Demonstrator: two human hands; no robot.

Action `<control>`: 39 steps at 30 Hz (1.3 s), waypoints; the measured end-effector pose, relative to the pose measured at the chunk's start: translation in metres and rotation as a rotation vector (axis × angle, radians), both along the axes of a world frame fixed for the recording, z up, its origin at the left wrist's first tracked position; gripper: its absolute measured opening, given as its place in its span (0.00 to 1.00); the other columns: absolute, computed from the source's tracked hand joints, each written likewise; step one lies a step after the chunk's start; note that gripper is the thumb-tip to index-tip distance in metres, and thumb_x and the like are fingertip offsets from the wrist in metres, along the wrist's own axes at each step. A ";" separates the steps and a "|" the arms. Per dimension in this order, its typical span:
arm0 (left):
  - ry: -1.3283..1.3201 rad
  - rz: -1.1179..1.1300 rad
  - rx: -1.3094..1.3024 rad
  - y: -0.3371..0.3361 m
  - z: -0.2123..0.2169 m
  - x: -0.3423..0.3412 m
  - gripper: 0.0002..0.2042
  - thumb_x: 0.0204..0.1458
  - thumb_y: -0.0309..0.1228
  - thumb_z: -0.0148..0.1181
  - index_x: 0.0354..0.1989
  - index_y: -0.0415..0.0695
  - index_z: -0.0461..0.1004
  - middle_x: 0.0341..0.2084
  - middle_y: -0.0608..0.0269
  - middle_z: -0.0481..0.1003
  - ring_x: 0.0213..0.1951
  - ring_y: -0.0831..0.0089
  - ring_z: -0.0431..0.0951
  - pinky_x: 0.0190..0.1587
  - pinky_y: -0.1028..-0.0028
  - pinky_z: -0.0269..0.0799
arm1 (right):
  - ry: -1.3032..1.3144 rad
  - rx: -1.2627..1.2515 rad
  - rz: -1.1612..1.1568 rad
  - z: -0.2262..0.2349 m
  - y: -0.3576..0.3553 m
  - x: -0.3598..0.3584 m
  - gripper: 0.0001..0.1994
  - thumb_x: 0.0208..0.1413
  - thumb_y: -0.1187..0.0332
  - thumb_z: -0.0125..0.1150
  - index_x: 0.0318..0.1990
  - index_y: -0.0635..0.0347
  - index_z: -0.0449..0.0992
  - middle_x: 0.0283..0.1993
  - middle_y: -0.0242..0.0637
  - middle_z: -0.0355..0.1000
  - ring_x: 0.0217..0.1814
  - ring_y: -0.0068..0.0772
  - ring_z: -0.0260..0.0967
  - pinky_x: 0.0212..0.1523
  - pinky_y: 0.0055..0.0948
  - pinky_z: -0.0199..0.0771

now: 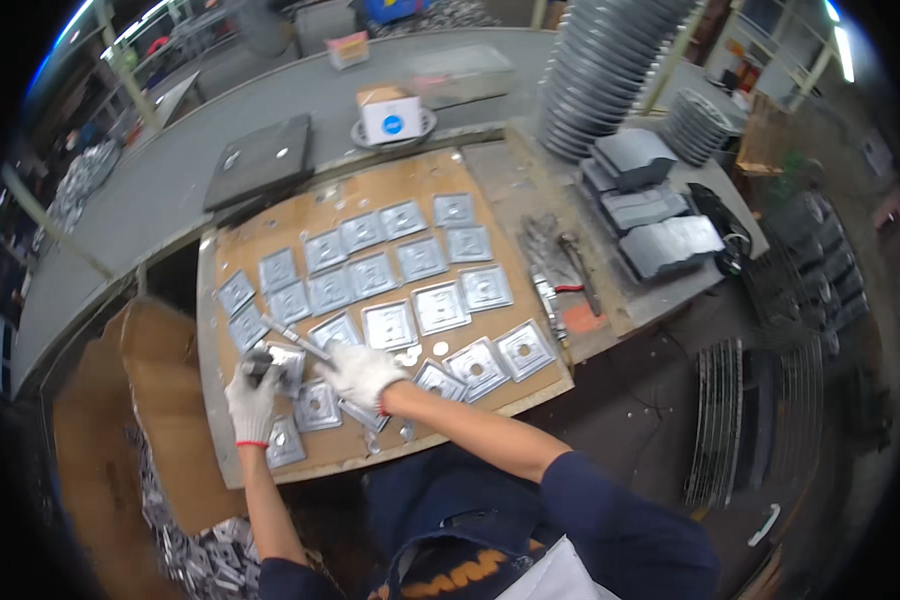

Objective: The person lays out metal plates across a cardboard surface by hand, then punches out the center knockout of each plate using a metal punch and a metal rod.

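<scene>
Far left there's an open cardboard box (120, 420) sitting below the bench edge, with a heap of loose metal pieces (205, 560) at its bottom. Next over, the left hand (253, 400), in a white glove, is wrapped tight around a dark tool grip (257, 364) near the front-left corner of the brown work board (370, 200). A thin metal rod (295, 338) runs from just above that fist; its long axis is diagonal, going from upper left down to lower right, and its lower end goes in under the right hand (362, 375). That hand, also gloved, is pressed down with fingers curled over the rod's end and a square metal plate (335, 332) beneath it; can't tell exactly how much it's pinching versus just holding flat. The board is covered in rows of these square plates, each with a centre hole. Further right, some hand tools (560, 270) lie on the bench, then stacked grey castings (660, 225), and a tall tower of grey discs (600, 70) behind them.
</scene>
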State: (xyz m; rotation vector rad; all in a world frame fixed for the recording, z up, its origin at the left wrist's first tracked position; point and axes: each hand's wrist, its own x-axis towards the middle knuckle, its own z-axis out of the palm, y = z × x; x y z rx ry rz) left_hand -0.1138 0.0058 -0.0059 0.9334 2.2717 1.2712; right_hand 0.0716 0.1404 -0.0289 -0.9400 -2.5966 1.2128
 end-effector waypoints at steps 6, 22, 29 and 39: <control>0.120 -0.087 -0.006 0.015 -0.009 0.006 0.15 0.61 0.31 0.70 0.53 0.39 0.79 0.37 0.56 0.85 0.39 0.70 0.86 0.46 0.68 0.81 | -0.238 -0.013 0.085 0.002 0.001 0.031 0.25 0.73 0.45 0.47 0.55 0.61 0.74 0.46 0.60 0.82 0.49 0.65 0.82 0.51 0.58 0.81; -0.187 0.021 0.247 0.009 0.002 0.002 0.14 0.61 0.20 0.69 0.54 0.37 0.79 0.41 0.61 0.84 0.42 0.77 0.84 0.46 0.75 0.81 | -0.226 -0.044 0.051 0.018 -0.047 0.072 0.24 0.73 0.46 0.50 0.57 0.59 0.72 0.35 0.61 0.81 0.40 0.69 0.81 0.44 0.60 0.80; -0.030 0.080 0.170 0.013 0.024 -0.007 0.13 0.60 0.24 0.70 0.50 0.34 0.79 0.36 0.59 0.83 0.37 0.75 0.84 0.46 0.73 0.81 | -0.117 -0.131 -0.048 0.029 -0.038 0.081 0.26 0.73 0.44 0.49 0.56 0.60 0.74 0.37 0.62 0.81 0.43 0.69 0.81 0.45 0.60 0.78; -0.203 0.017 0.185 0.074 0.008 0.044 0.19 0.56 0.32 0.74 0.52 0.35 0.79 0.36 0.60 0.84 0.34 0.78 0.81 0.37 0.75 0.79 | -0.022 -0.227 -0.253 0.008 -0.020 0.133 0.27 0.71 0.46 0.55 0.57 0.65 0.76 0.43 0.62 0.80 0.52 0.69 0.78 0.53 0.56 0.75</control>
